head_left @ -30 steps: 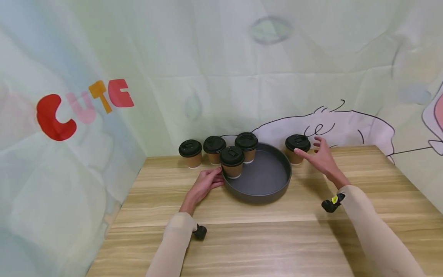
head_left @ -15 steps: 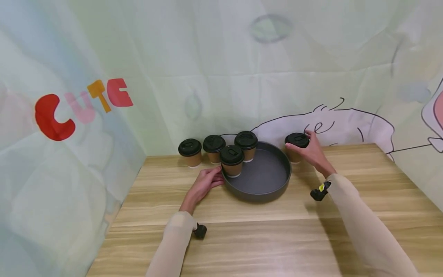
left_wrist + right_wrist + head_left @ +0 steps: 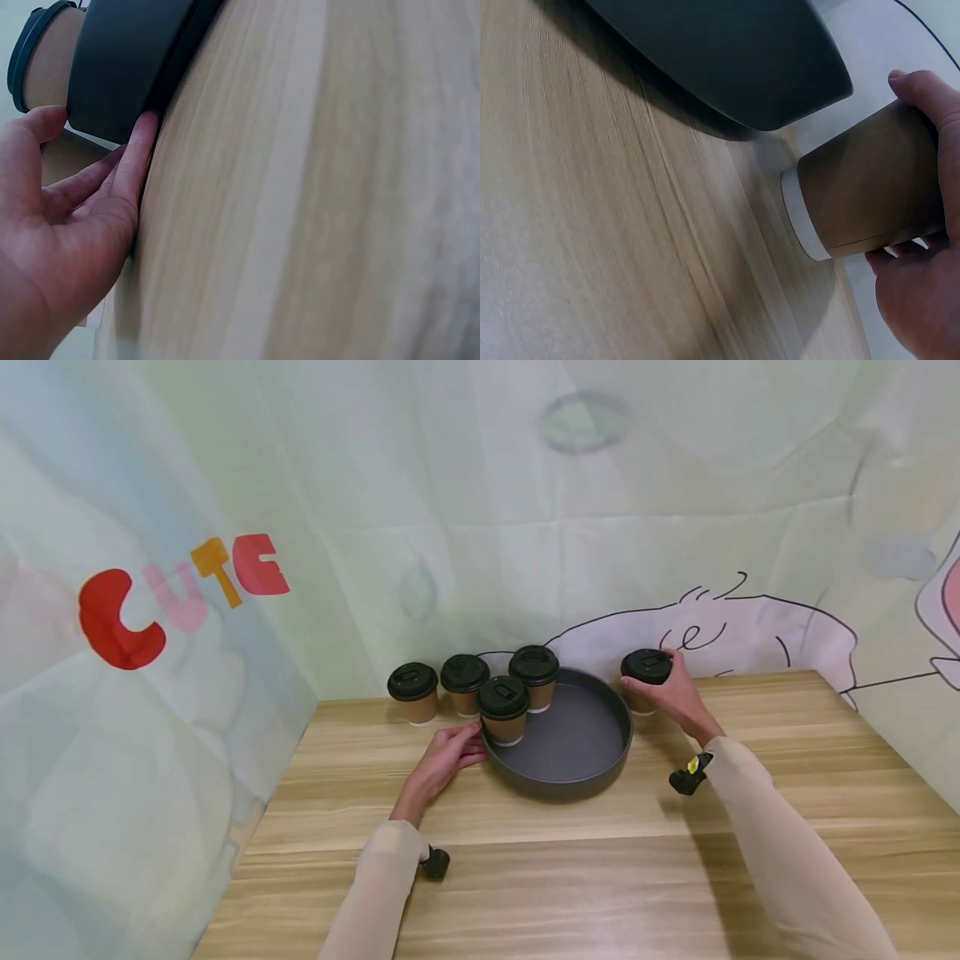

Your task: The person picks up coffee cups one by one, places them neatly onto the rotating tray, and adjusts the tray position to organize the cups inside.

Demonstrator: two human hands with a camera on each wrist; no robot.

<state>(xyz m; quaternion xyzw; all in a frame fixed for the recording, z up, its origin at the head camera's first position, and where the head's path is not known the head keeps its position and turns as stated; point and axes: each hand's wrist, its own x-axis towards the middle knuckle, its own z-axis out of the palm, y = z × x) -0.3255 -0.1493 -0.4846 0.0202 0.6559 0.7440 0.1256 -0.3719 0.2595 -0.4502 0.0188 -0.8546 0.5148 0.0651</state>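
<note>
The wooden table stretches broadly on the person's side of the dark round pan; its back edge lies near. The left hand rests nearly straight fingers on the pan's left side. The right hand curls round the brown cup, just right of the pan near that edge: upright, black-lidded, white-based.

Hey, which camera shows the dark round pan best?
The head view: there the pan shows its inside and most of its rim. The left wrist and right wrist views each catch only part of its outer wall, cropped by the frame.
</note>
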